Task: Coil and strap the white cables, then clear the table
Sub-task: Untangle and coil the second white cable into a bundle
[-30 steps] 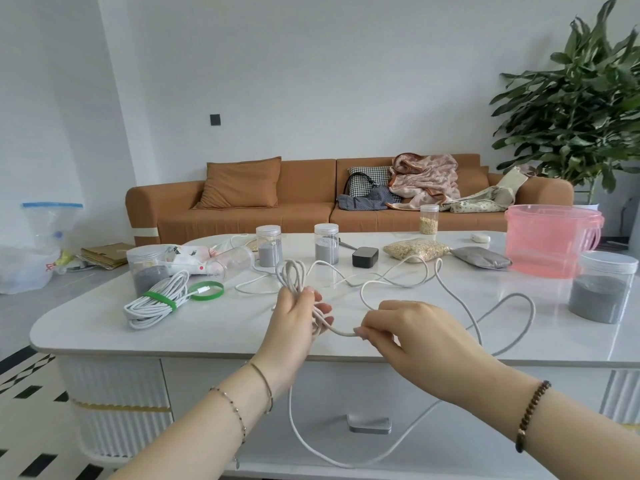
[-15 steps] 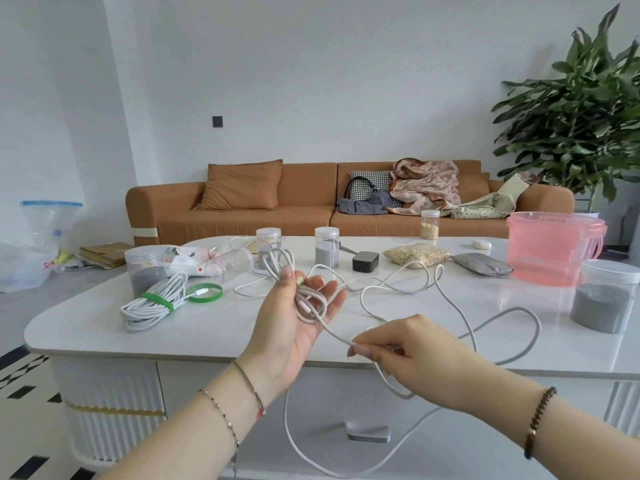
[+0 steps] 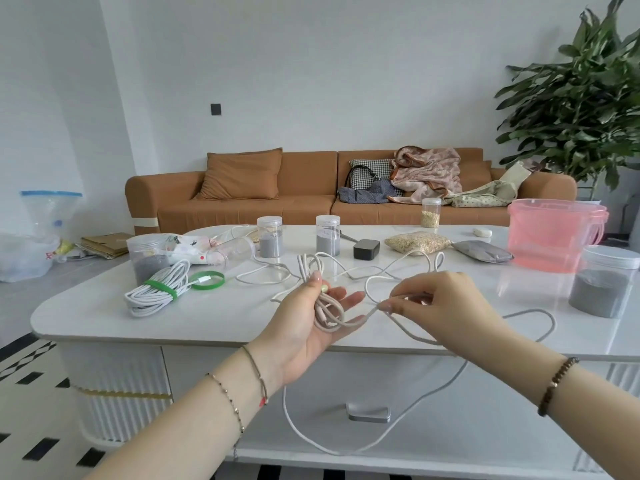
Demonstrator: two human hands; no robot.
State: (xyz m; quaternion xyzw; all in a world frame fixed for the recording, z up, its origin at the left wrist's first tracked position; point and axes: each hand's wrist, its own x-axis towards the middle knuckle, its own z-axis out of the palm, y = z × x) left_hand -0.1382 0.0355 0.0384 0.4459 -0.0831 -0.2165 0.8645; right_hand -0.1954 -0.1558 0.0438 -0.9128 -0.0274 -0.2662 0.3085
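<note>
Coils of white cable (image 3: 329,318) in left hand (image 3: 299,332), under thumb (right hand (image 3: 446,306) grip: pinch on the strand)

The left hand (image 3: 311,327) now has its fingers extended instead of closed round the cable (image 3: 325,315) coil. The right hand (image 3: 446,306), pinching the cable, now stands higher, shifted toward 2 o'clock.

Legible text: none. White packet (image 3: 188,245) behind jars on surface (image 3: 104,317): dark print, too blurred to read. Grey-filled jar (image 3: 327,239): faint mark, unreadable. Plastic bag (image 3: 24,261) on floor: red print, unreadable.
</note>
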